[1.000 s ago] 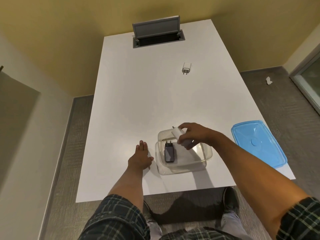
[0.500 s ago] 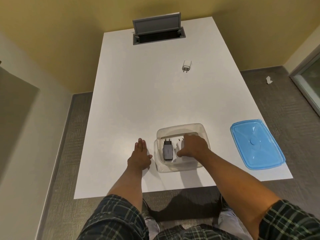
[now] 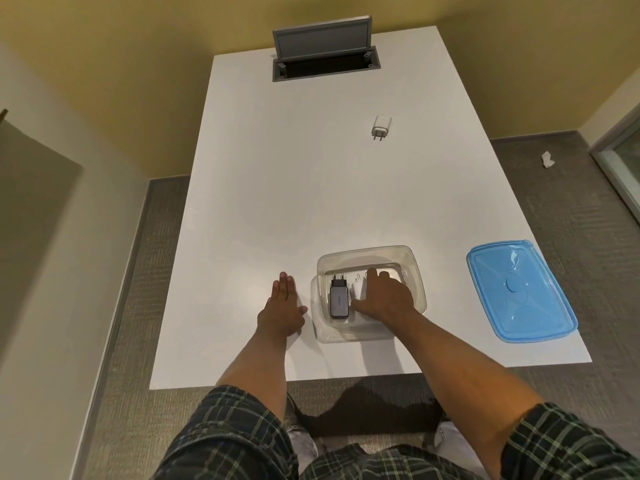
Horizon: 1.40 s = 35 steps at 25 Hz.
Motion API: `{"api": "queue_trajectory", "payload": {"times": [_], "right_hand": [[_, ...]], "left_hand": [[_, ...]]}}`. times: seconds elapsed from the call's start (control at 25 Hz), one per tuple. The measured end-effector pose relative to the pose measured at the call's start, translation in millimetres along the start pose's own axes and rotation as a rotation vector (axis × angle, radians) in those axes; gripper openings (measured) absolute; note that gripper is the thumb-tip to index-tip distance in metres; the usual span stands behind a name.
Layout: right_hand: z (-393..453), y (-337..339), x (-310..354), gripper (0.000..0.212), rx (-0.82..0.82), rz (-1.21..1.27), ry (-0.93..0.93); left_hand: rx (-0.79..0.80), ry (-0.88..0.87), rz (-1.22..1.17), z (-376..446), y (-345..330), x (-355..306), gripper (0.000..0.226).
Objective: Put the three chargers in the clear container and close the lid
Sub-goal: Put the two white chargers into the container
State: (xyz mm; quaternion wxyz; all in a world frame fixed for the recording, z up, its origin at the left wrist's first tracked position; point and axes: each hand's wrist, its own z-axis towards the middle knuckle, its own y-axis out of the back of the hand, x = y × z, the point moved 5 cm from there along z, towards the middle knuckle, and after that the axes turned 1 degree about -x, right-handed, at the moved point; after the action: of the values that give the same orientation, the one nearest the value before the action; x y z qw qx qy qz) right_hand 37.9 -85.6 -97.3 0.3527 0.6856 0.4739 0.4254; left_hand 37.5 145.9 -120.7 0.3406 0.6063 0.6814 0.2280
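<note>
While the person stands at the near edge of the white table (image 3: 277,202), both forearms reach forward over it. At roughly 9 o'clock from the clear container (image 3: 414,268), the left hand (image 3: 282,311) lies flat on the tabletop, palm down, fingers together and extended, holding nothing and sitting just beside the container's left wall without clearly touching it. Inside the container, the dark charger (image 3: 338,296) lies flat along the left side, its prongs pointing toward 12 o'clock. Just beside it, at its 3 o'clock, the white charger in the container (image 3: 358,289) rests on the floor of the tub with prongs also toward 12 o'clock. The right hand (image 3: 384,297) covers most of that charger, fingers curled over its top; whether they are clamped on it or merely resting on it cannot be determined. At about 1 o'clock from the container, well apart and far up the table, a second white charger (image 3: 382,124) lies alone. At 3 o'clock from the container, near the table's right edge, the blue lid (image 3: 519,289) lies flat. A grey cable hatch (image 3: 323,51) stands open at the far end.
</note>
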Motion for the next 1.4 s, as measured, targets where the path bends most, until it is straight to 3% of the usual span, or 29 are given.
{"api": "queue_trajectory", "payload": {"times": [0.36, 0.56, 0.84, 1.0, 1.12, 1.4], "right_hand": [[-6, 6, 1, 0.069, -0.006, 0.033, 0.019], [-15, 21, 4, 0.067, -0.144, -0.13, 0.061], [1, 73, 41, 0.021, -0.382, -0.262, 0.354], [30, 109, 43, 0.019, -0.508, -0.343, 0.344], [63, 127, 31, 0.008, -0.485, -0.317, 0.291], [153, 139, -18, 0.043, -0.271, -0.269, 0.085]], "left_hand": [[-0.048, 0.005, -0.017, -1, 0, -1, 0.077], [-0.181, 0.008, -0.016, -5, -1, -5, 0.079], [-0.472, -0.095, 0.091, 17, 27, -15, 0.061], [-0.48, -0.168, 0.123, 52, 62, -30, 0.063], [-0.434, -0.233, 0.198, 80, 77, -45, 0.064], [-0.311, -0.253, 0.163, 145, 83, -77, 0.069]]}}
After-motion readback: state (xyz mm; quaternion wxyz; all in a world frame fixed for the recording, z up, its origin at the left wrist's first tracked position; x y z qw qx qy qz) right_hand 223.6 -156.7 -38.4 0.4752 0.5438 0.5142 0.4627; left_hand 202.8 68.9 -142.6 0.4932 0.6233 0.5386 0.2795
